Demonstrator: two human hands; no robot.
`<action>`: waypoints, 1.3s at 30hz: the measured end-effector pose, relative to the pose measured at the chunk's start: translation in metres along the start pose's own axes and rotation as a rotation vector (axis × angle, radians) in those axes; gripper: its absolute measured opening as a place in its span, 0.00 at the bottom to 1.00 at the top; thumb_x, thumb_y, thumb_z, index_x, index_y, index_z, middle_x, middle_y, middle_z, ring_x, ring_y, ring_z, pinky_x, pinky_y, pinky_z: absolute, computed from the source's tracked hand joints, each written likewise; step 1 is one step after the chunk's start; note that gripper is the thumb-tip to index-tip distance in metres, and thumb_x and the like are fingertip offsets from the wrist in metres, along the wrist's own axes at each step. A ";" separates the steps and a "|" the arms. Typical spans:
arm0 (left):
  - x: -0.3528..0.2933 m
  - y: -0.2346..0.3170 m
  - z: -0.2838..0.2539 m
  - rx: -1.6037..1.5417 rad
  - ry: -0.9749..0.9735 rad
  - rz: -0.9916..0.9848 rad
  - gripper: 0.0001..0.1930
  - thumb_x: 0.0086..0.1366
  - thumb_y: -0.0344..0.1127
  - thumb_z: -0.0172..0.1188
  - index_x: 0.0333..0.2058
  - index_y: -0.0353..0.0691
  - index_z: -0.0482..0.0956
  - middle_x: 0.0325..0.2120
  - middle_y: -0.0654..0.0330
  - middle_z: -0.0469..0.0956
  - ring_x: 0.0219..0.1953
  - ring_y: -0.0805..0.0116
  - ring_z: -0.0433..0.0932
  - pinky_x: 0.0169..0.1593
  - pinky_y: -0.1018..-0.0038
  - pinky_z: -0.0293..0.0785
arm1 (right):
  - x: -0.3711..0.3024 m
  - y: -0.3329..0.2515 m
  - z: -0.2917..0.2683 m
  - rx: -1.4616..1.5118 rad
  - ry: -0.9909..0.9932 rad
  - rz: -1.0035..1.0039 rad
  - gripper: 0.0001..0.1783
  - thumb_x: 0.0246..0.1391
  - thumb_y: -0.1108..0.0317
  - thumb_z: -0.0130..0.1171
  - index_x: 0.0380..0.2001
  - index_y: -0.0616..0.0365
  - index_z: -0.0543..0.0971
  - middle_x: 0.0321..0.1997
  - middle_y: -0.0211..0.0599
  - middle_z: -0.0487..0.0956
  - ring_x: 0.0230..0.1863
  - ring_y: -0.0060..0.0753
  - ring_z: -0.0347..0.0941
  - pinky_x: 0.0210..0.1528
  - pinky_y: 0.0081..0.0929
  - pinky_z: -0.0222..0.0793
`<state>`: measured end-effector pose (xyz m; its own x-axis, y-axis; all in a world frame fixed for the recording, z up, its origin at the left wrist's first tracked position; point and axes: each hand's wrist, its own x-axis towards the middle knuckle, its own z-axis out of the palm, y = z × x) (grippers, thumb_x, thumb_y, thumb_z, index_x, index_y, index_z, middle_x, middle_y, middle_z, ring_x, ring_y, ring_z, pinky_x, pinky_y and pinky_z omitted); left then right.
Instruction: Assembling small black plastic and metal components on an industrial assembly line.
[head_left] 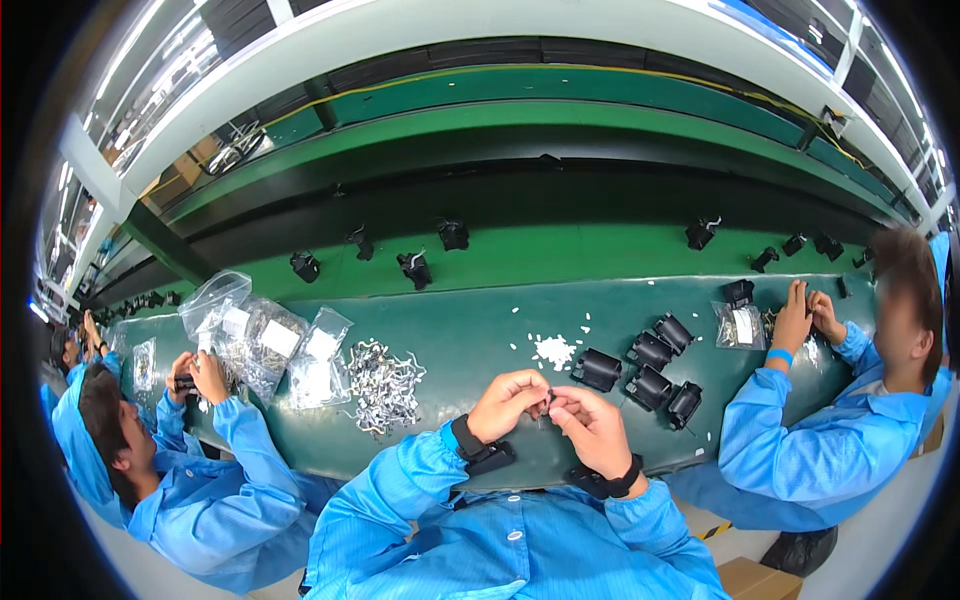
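My left hand [508,404] and my right hand [594,428] meet over the near edge of the green table [455,345]. Between their fingertips they pinch a small dark part [547,403], mostly hidden by the fingers; its kind is too small to make out. A thin strand seems to hang below it. Just beyond my hands lies a heap of small white pieces [554,351]. Several black cylindrical housings [649,388] stand to the right of my right hand. Left of my left hand spreads a pile of short white and dark wired parts [384,388].
Clear plastic bags of parts [265,340] lie at the left. Black units [453,234] sit along the green conveyor belt [580,255] beyond the table. Co-workers in blue work at my left [215,500] and right [825,430], the right one near another bag [738,326].
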<state>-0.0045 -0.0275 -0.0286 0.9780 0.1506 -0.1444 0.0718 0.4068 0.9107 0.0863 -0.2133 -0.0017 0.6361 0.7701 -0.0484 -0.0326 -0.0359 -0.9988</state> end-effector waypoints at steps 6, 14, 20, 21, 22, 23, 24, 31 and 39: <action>-0.001 0.001 -0.010 -0.359 -0.143 -0.153 0.08 0.74 0.33 0.55 0.41 0.36 0.79 0.34 0.59 0.81 0.38 0.68 0.80 0.46 0.68 0.77 | 0.007 -0.001 0.006 0.169 -0.004 0.016 0.14 0.68 0.74 0.60 0.54 0.65 0.80 0.42 0.35 0.86 0.40 0.24 0.83 0.36 0.19 0.75; -0.003 -0.012 -0.009 -0.376 -0.188 -0.240 0.10 0.76 0.37 0.53 0.43 0.37 0.79 0.34 0.59 0.80 0.37 0.67 0.81 0.46 0.68 0.80 | 0.007 -0.005 0.014 0.110 0.007 -0.212 0.12 0.65 0.78 0.62 0.50 0.65 0.80 0.41 0.35 0.82 0.36 0.22 0.81 0.32 0.18 0.74; 0.001 0.002 0.001 -0.250 -0.121 -0.297 0.15 0.80 0.45 0.51 0.44 0.39 0.78 0.34 0.64 0.79 0.37 0.71 0.81 0.45 0.71 0.81 | 0.022 -0.006 -0.025 -0.016 0.347 -0.127 0.07 0.67 0.73 0.62 0.46 0.62 0.78 0.35 0.34 0.84 0.34 0.20 0.80 0.33 0.19 0.74; 0.004 0.001 -0.001 -0.228 -0.099 -0.274 0.15 0.80 0.44 0.50 0.44 0.39 0.78 0.34 0.64 0.79 0.37 0.72 0.80 0.44 0.72 0.81 | 0.029 -0.011 -0.032 -0.026 0.391 -0.118 0.07 0.68 0.72 0.62 0.46 0.62 0.78 0.35 0.34 0.84 0.34 0.20 0.80 0.33 0.18 0.73; 0.006 0.000 -0.003 -0.205 -0.078 -0.251 0.15 0.80 0.44 0.50 0.44 0.39 0.78 0.33 0.65 0.78 0.37 0.74 0.80 0.44 0.73 0.80 | 0.034 -0.016 -0.039 -0.037 0.435 -0.109 0.07 0.68 0.71 0.61 0.46 0.62 0.78 0.34 0.34 0.84 0.34 0.20 0.80 0.33 0.18 0.73; 0.005 -0.001 -0.004 -0.209 -0.077 -0.243 0.15 0.80 0.44 0.50 0.44 0.39 0.78 0.33 0.65 0.78 0.37 0.74 0.80 0.44 0.73 0.80 | 0.038 -0.019 -0.044 -0.038 0.425 -0.093 0.08 0.68 0.71 0.61 0.46 0.63 0.78 0.36 0.36 0.85 0.35 0.22 0.81 0.33 0.19 0.74; 0.005 -0.001 -0.005 -0.188 -0.067 -0.243 0.15 0.80 0.44 0.50 0.44 0.39 0.79 0.33 0.65 0.78 0.36 0.74 0.79 0.44 0.74 0.80 | 0.041 -0.017 -0.047 -0.043 0.424 -0.098 0.08 0.68 0.71 0.61 0.46 0.63 0.78 0.36 0.36 0.85 0.35 0.22 0.81 0.33 0.19 0.74; 0.006 -0.003 -0.008 -0.141 -0.040 -0.181 0.14 0.80 0.43 0.49 0.43 0.40 0.79 0.32 0.67 0.78 0.35 0.77 0.78 0.41 0.77 0.78 | 0.059 -0.024 -0.035 -0.761 0.216 -0.240 0.28 0.54 0.80 0.63 0.59 0.62 0.71 0.57 0.52 0.82 0.58 0.54 0.79 0.61 0.41 0.73; 0.009 -0.013 -0.005 -0.027 -0.026 -0.105 0.11 0.79 0.41 0.52 0.44 0.42 0.79 0.33 0.68 0.78 0.35 0.79 0.76 0.39 0.78 0.76 | 0.054 -0.019 -0.034 -0.806 0.208 -0.157 0.33 0.54 0.85 0.57 0.64 0.57 0.67 0.59 0.50 0.81 0.45 0.49 0.85 0.48 0.38 0.79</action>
<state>0.0020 -0.0269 -0.0433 0.9701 0.0823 -0.2283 0.1696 0.4433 0.8802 0.1475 -0.1929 0.0148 0.7187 0.6742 0.1703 0.5776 -0.4424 -0.6861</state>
